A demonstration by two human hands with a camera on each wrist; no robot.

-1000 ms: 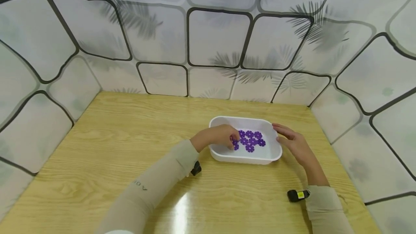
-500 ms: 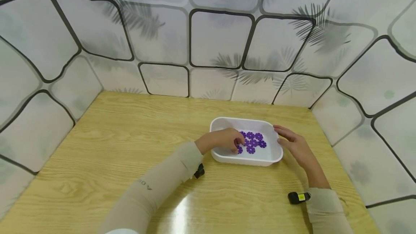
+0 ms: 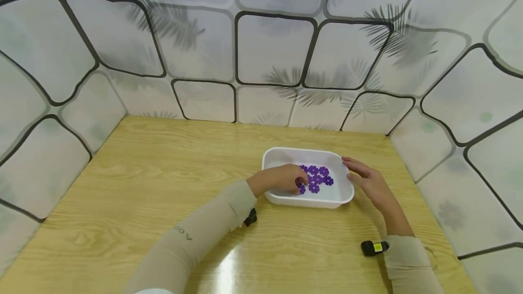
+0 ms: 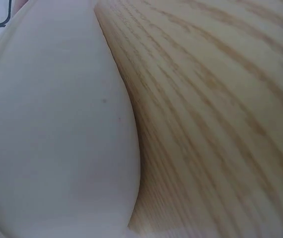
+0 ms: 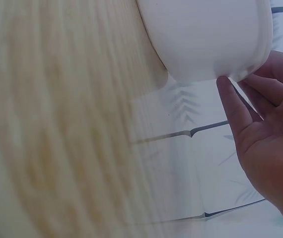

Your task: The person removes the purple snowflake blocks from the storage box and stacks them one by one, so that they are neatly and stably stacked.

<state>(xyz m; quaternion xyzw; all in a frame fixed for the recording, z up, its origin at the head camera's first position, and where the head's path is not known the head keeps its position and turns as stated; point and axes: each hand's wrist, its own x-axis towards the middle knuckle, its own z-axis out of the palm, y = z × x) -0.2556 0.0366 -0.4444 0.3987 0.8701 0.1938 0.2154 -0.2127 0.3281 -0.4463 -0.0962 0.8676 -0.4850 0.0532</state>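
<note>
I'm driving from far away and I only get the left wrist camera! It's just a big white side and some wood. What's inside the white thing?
Observer: The head view shows purple flower-shaped pieces lying grouped on the floor of the white tray.
Operator: Ooh, flowers! Is anything touching the outside, where I can't see?
Observer: Yes. In the right wrist view, the right grip touches the outside of the tray at one end.
</note>
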